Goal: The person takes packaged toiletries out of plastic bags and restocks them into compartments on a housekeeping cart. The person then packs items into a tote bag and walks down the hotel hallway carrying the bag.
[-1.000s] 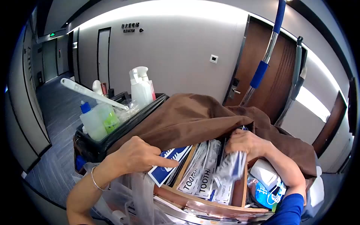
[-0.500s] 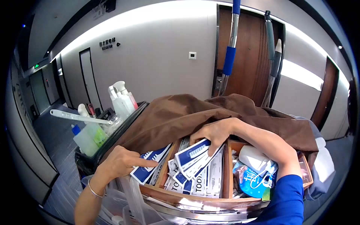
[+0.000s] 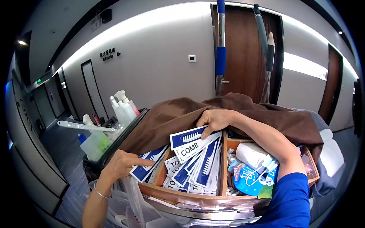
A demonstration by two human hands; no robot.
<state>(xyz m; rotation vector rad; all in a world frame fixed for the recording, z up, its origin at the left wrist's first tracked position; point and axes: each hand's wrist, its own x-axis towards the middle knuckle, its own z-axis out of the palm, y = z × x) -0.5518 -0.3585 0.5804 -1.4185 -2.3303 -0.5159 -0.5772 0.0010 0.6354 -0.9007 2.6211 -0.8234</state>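
My right hand (image 3: 216, 121) is closed on blue-and-white comb packets (image 3: 189, 149), held fanned above the middle compartment of a wooden tray (image 3: 205, 198). Beneath them, more comb packets (image 3: 205, 167) lie over toothbrush packets (image 3: 172, 163), whose print is partly covered. At the left compartment, my left hand (image 3: 123, 165) has its index finger stretched out onto a stack of comb packets (image 3: 146, 167); its other fingers are curled, and nothing shows inside them. A brown cloth (image 3: 171, 117) drapes over the back of the tray, close behind both hands.
On the left a black bin (image 3: 131, 127) holds spray bottles (image 3: 123, 108) and a white-handled brush (image 3: 80, 126). The right compartment has a blue packet (image 3: 251, 178) and a white item (image 3: 251, 153). Long poles (image 3: 220, 60) rise behind the cloth. A plastic bag (image 3: 133, 201) hangs in front.
My right hand has moved from low in the middle compartment up to its back edge, now with comb packets in it. More comb packets lie over the toothbrush packets. The view has turned right.
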